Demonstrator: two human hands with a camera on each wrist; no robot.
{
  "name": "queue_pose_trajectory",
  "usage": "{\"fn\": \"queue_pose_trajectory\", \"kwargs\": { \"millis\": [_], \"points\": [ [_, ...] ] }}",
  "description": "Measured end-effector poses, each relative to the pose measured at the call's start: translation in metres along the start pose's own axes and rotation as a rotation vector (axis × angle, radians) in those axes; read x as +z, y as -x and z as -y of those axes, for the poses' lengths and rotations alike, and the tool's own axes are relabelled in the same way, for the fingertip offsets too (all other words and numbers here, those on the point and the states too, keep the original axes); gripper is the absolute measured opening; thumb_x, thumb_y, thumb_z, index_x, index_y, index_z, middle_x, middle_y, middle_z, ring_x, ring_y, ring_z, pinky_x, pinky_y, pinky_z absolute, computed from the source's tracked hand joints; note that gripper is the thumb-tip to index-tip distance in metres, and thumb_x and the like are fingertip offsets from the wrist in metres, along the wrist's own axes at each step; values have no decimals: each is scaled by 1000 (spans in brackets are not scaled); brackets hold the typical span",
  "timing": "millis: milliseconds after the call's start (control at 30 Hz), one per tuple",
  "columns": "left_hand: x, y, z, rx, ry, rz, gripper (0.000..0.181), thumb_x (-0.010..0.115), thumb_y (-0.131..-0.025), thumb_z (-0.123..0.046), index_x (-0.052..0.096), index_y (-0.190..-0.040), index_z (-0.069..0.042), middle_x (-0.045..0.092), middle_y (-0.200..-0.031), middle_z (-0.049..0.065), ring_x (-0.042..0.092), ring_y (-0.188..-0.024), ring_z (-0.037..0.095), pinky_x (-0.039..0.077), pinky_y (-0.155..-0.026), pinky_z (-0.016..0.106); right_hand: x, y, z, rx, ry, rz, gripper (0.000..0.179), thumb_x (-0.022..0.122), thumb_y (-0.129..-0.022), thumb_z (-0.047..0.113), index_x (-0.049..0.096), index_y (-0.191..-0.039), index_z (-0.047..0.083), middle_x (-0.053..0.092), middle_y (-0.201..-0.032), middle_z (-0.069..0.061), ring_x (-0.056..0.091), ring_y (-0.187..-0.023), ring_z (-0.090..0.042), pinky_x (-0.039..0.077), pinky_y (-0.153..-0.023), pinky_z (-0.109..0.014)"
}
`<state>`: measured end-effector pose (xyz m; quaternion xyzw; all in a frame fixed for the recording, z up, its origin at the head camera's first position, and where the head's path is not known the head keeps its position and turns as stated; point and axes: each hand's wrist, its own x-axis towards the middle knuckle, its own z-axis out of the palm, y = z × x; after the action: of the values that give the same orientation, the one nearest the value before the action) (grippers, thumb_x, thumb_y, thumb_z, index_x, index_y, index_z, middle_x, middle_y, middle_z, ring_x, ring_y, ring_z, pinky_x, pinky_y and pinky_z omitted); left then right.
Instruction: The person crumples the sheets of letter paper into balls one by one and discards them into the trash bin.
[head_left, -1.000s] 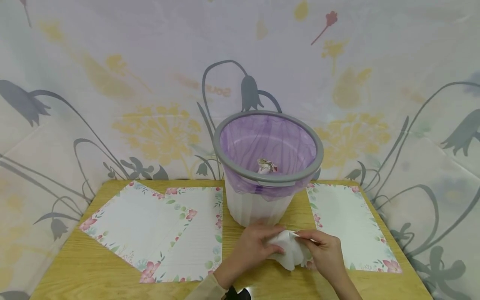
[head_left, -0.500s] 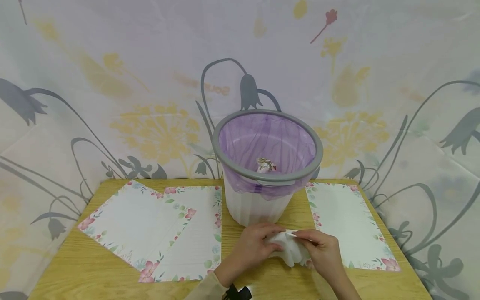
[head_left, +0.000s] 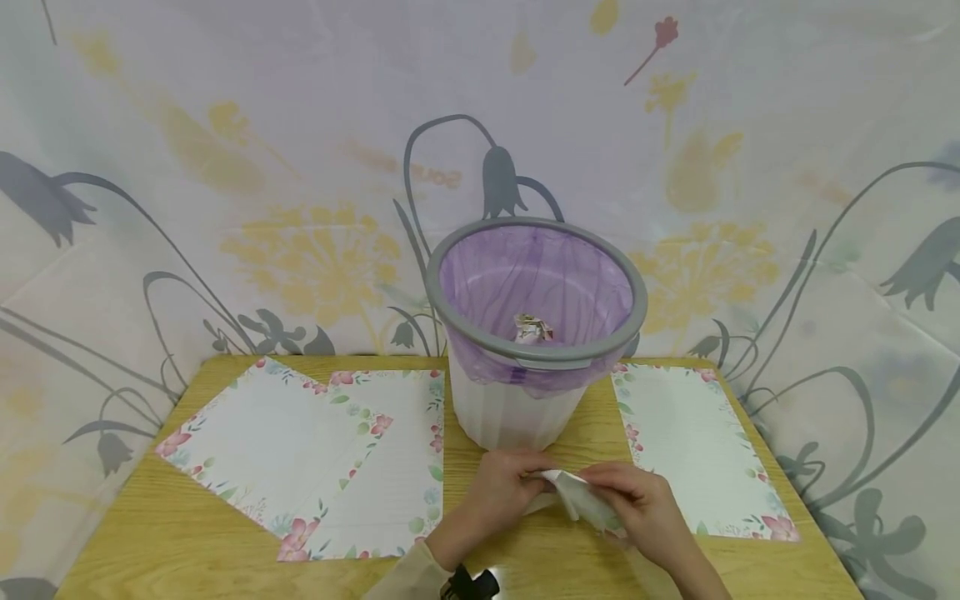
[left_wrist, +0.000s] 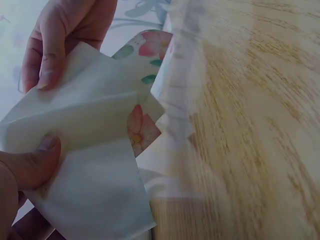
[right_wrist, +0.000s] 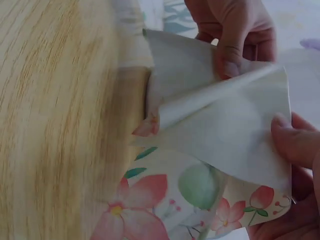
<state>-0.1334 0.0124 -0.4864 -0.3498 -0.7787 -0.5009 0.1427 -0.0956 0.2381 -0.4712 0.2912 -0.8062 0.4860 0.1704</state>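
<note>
A sheet of white paper with a floral border (head_left: 579,498) is held, folded, between both hands just in front of the bin. My left hand (head_left: 498,493) pinches its left side, the thumb lying on the white face of the paper (left_wrist: 92,175) in the left wrist view. On the other side my right hand (head_left: 637,504) pinches the paper, thumb on top and fingers beneath. A raised crease runs across the sheet (right_wrist: 240,125) in the right wrist view. Pink flowers and green leaves show along its turned edges.
Behind the hands stands a white bin (head_left: 517,417) with a grey rim and purple liner; a crumpled paper piece (head_left: 534,329) lies inside. Two overlapping floral sheets (head_left: 270,450) lie left on the wooden table (head_left: 172,533). Another floral sheet (head_left: 697,450) lies right.
The paper between my hands has changed shape, its upper edge now sloping down to the right. My left hand has shifted slightly left and its thumb is less visible from above.
</note>
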Motion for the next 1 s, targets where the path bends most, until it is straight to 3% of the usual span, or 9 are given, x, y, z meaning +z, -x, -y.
{"fn": "queue_pose_trajectory", "kwargs": {
  "millis": [167,300,500,600,833,1000],
  "points": [
    [-2,0,-2,-21,1,-20,13,82,-78,-2,81,-87,-12,76,-86,-3,68,-78,1,52,-72,13,-7,-1,4,31,-11,120,33,67,-87,-12,76,-108,11,71,-112,-6,67,-103,-14,55,-80,-21],
    [-3,-1,-5,-29,6,-31,16,81,-78,2,81,-88,-11,76,-87,-1,69,-80,3,53,-73,14,-13,-4,6,50,15,160,29,65,-92,-7,77,-110,12,71,-115,-6,66,-105,-14,54,-81,-21],
    [-3,-2,-6,-47,10,-74,16,81,-79,1,82,-90,-10,76,-89,-1,70,-81,4,53,-73,15,-15,-1,4,64,48,214,35,71,-89,0,72,-123,10,68,-121,-10,64,-107,-13,56,-76,-25],
    [-3,-1,-6,-69,27,-95,14,81,-81,-4,82,-93,-11,76,-90,-3,69,-81,3,53,-73,15,-11,2,1,31,66,177,43,75,-85,-2,70,-127,8,69,-120,-12,64,-106,-13,56,-75,-24],
    [-3,-2,-10,-144,9,-98,19,83,-79,-16,81,-98,-13,75,-95,-5,69,-86,4,53,-76,16,4,8,-11,-29,71,0,43,76,-74,-18,75,-112,1,74,-104,-13,70,-91,-15,56,-69,-19],
    [-2,-3,-9,-126,-19,-129,17,84,-78,-16,81,-94,-13,76,-91,-6,70,-85,5,54,-76,17,9,8,-8,-15,81,20,45,77,-78,-12,72,-120,4,74,-107,-11,71,-91,-17,57,-69,-23]
  ]
}}
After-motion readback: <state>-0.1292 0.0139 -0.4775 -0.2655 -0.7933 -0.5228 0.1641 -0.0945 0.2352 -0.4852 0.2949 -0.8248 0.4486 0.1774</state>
